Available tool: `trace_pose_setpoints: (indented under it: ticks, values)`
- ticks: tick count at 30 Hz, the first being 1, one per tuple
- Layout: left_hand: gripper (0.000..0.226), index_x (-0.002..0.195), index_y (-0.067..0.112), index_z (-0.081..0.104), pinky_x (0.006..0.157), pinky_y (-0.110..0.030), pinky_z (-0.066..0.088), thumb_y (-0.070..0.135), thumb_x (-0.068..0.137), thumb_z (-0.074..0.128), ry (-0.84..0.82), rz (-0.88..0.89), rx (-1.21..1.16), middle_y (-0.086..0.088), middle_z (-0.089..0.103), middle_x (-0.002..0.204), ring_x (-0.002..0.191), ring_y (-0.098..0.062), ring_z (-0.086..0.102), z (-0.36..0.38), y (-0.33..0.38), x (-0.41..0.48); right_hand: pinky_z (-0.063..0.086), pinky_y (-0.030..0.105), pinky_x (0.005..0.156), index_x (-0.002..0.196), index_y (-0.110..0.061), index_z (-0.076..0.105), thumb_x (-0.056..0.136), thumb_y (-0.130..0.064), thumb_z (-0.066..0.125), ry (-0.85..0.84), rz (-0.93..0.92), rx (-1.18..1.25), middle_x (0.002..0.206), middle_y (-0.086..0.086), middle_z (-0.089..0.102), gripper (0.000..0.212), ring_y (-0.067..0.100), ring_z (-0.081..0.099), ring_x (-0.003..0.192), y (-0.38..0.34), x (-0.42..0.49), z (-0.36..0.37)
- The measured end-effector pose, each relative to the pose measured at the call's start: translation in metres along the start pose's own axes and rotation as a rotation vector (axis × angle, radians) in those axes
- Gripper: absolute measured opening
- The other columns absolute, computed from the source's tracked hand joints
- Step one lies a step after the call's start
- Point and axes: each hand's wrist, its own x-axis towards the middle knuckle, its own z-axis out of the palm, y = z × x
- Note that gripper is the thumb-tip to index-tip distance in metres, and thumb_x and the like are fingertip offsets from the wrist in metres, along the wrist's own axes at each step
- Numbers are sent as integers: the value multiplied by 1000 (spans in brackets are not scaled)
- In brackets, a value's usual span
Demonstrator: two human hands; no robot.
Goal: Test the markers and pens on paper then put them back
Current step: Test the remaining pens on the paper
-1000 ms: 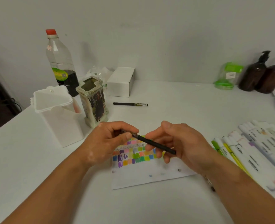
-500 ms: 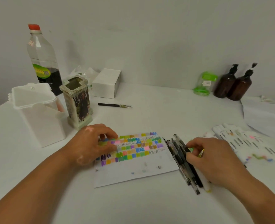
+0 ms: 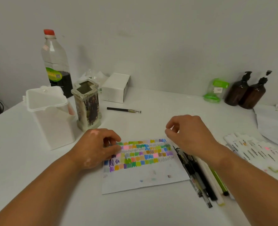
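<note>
Two pump bottles [image 3: 237, 92] beyond white markers [image 3: 249, 150]

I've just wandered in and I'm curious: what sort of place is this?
Likely a makeshift home or office desk: a plain white table, a white paper sheet covered in colour swatches, a row of white-barrelled markers, two brown pump bottles by the wall.

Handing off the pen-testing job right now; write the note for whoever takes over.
Left hand rests on the test paper at its left edge, holding nothing. Right hand hovers over its far right corner, loosely curled, empty.
Pens lie in a row along the paper's right edge; white markers piled far right; one black pen lies beyond, near the ceramic holder.
Done: rows of colour swatches and scribbles. Left: put everything back; nothing stands in the holder.
</note>
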Motion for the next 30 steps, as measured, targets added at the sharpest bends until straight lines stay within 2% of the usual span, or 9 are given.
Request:
trace_pose_setpoints:
  ticks: [3, 5, 10, 12, 15, 20, 23, 26, 30]
  values:
    - [20, 102, 31, 72, 59, -16, 55, 36, 83, 76, -10, -26, -92, 14, 69, 76, 65, -5, 70, 1, -1, 0, 53, 26, 80, 113, -24, 73, 96, -29, 60, -77, -129, -49, 102, -6, 71, 22, 14, 66, 92, -30, 63, 27]
    - [20, 104, 30, 71, 63, -22, 58, 36, 85, 75, -14, -32, -99, 17, 69, 75, 65, -7, 70, -1, -2, 0, 53, 32, 92, 121, -17, 70, 99, -25, 56, -145, -184, -106, 116, 1, 69, 28, 21, 64, 104, -44, 97, 48]
    - [22, 107, 34, 71, 68, -20, 58, 42, 86, 72, -6, -50, -50, 18, 68, 79, 79, -2, 67, -2, -7, 2, 46, 39, 97, 128, -3, 61, 99, -10, 49, -223, -269, -282, 127, 13, 65, 32, 31, 59, 115, -60, 150, 89]
    - [23, 108, 35, 71, 68, -19, 57, 43, 86, 72, -4, -45, -41, 18, 68, 82, 81, -1, 66, -3, -8, 3, 47, 36, 87, 123, -4, 63, 98, -6, 48, -221, -280, -296, 119, 12, 67, 29, 32, 61, 113, -63, 156, 102]
    - [22, 108, 35, 71, 68, -21, 58, 42, 87, 71, -21, -44, -50, 18, 67, 82, 80, -3, 67, -4, -7, 4, 51, 33, 72, 108, -11, 69, 91, -2, 51, -193, -253, -317, 102, 7, 68, 26, 28, 65, 95, -67, 155, 111]
    - [21, 108, 34, 71, 69, -22, 58, 41, 88, 70, -26, -53, -57, 16, 67, 85, 80, -2, 68, -6, -4, 3, 57, 44, 87, 120, -12, 64, 93, -10, 54, -175, -240, -259, 110, 9, 68, 29, 28, 64, 98, -57, 132, 100]
    - [20, 107, 35, 71, 66, -17, 56, 41, 88, 70, -18, -55, -55, 18, 67, 85, 82, 0, 66, -6, -3, 2, 56, 41, 88, 125, -16, 61, 94, -23, 56, -204, -189, -237, 115, 6, 67, 32, 26, 64, 101, -46, 108, 87]
    - [18, 105, 35, 72, 65, -16, 56, 40, 88, 71, 9, -43, -59, 19, 67, 83, 82, 2, 66, -4, -3, 1, 53, 30, 78, 125, -19, 63, 94, -31, 60, -241, -117, -83, 108, 0, 69, 33, 20, 66, 93, -41, 89, 65]
    - [15, 104, 35, 72, 67, -16, 57, 38, 90, 70, 37, -35, -30, 21, 66, 83, 83, 6, 63, -3, -3, -1, 57, 26, 57, 98, -16, 70, 90, -17, 66, -242, 110, 610, 85, 4, 75, 8, 15, 72, 69, -52, 50, 32]
